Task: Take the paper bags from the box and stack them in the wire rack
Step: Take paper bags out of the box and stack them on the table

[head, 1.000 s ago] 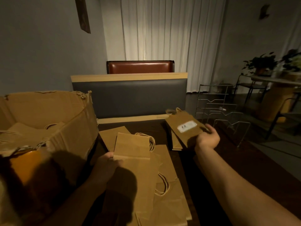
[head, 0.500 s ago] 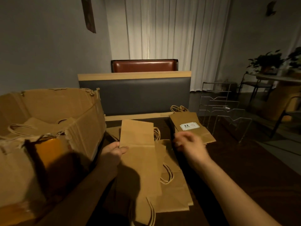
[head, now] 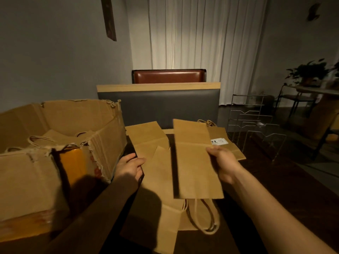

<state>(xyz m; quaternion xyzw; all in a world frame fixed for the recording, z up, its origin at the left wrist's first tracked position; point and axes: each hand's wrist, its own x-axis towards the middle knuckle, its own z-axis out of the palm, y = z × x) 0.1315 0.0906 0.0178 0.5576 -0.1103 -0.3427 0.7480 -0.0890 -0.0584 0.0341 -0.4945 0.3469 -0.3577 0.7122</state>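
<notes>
The right hand (head: pixel 222 163) holds a flat brown paper bag (head: pixel 196 160) above the dark counter (head: pixel 266 180), thumb on the bag's face and fingers curled behind its right edge in a pinch; the bag stands tilted, folded bottom far, twine handles (head: pixel 205 217) hanging off its near edge. The left hand (head: pixel 130 166) rests on the left edge of a loose pile of paper bags (head: pixel 157 180) lying flat on the counter, with its fingers relaxed and nearly straight, holding nothing that can be seen. That pile fans out between the two forearms and reaches the counter's near edge. To the left, touching the pile's side, stands a torn cardboard box (head: pixel 55 153) with ragged flaps, more bags with handles lying inside it. Far right of the held bag, a second small stack of bags with a white label (head: pixel 220 141) lies flat, its right edge close to the wire rack (head: pixel 256 125), which stands upright at the counter's far right corner with its tiers open. Bare dark counter lies between the right forearm and the rack. Behind the counter's far edge rise a grey padded seat back (head: pixel 165 105) and white curtains (head: pixel 201 43).
</notes>
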